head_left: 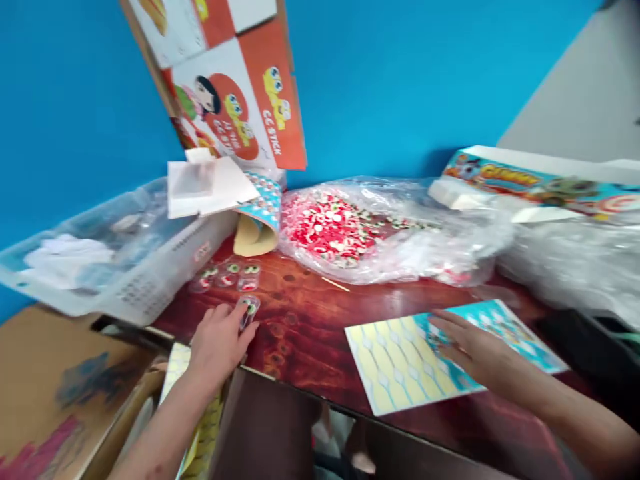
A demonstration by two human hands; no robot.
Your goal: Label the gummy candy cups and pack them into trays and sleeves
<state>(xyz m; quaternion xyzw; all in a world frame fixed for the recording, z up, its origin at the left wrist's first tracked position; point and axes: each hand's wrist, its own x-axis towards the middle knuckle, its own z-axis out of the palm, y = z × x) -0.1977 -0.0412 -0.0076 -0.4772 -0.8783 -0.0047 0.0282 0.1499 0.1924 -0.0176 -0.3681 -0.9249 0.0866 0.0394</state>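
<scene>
At the table's near left, my left hand (220,337) has its thumb and fingers around a small clear plastic pack (251,305) of gummy eyes, which rests on the wood. Several similar packs (249,275) with eye and red pieces lie just beyond it. My right hand (463,343) lies with fingers stretched out over a sheet of stickers (395,363). Part of that sheet is yellow backing with pale label outlines, and the rest still carries blue printed labels. The palm hides the middle of the sheet.
A large clear bag (330,230) of red and white gummies lies at the back. Left stands a translucent plastic bin (155,267); behind it rises a printed carton (250,100). A rolled label sheet (257,227) stands beside the bin. A gummy display box (540,183) and black object (585,347) are right.
</scene>
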